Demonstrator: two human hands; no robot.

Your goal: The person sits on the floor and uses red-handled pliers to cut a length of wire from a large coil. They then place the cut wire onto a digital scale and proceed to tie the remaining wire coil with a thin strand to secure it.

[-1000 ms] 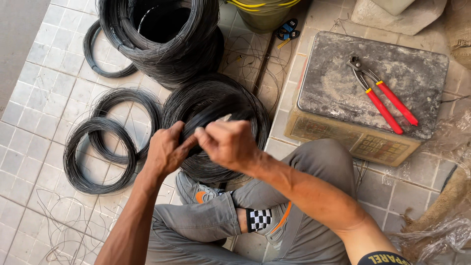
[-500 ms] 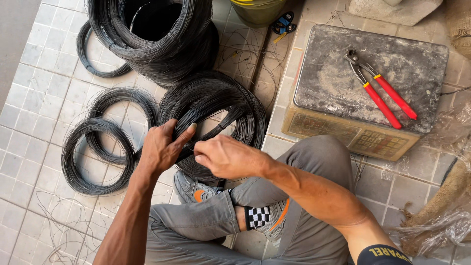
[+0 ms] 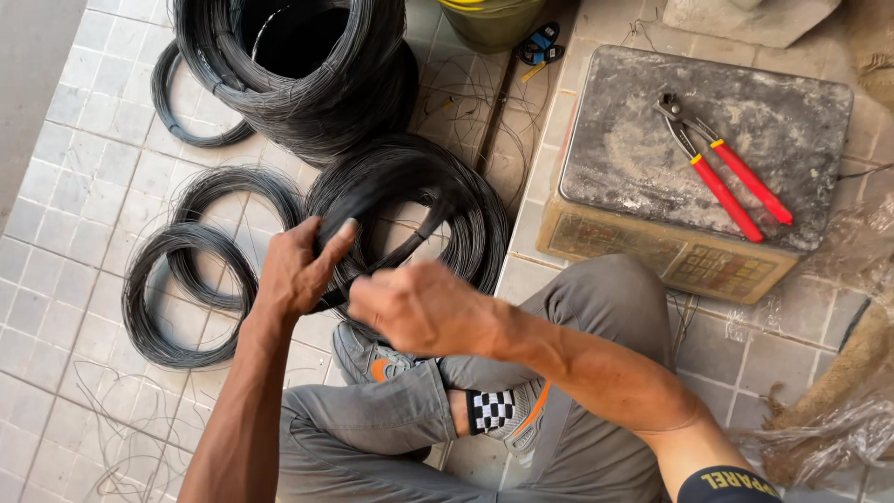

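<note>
Left hand: my left hand (image 3: 296,272) grips the near edge of the black wire coil (image 3: 410,210), thumb raised along the strands and the fingers curled round the bundle.
Right hand: my right hand (image 3: 424,307) is closed in a fist just beside the left, over the same stretch of coil; it is blurred, so I cannot tell what it pinches.
Wire coil: it lies on the tiled floor (image 3: 65,140) in front of my crossed legs, its near side lifted under my hands, above my grey shoe (image 3: 372,359).
Big roll: a tall stack of the same black wire (image 3: 307,65) stands just beyond the coil.
Small coils: two thinner rings (image 3: 186,289) lie overlapping on the tiles to my left; another ring (image 3: 191,116) leans by the big roll.
Box: a dusty grey-topped box (image 3: 652,149) sits to my right, with red-handled pincers (image 3: 722,168) lying on its top.
Floor: loose wire ends are scattered over the tiles.
</note>
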